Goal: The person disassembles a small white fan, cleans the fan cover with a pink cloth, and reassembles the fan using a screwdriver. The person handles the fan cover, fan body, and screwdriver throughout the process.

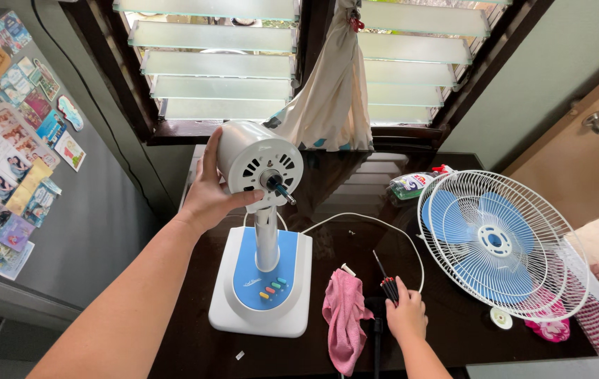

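Note:
A white stand fan with a blue control panel stands on a dark table, its base near the front edge. My left hand grips the left side of the white motor housing, whose bare shaft points toward me. My right hand rests on the table on a bundle of screwdrivers with dark and red handles, fingers closed over them. A pink cloth lies just left of that hand.
The fan's white wire guard with the blue blade inside lies at the table's right. A small white cap, a bottle, the white power cord and another pink cloth lie around it. A refrigerator door with magnets stands left.

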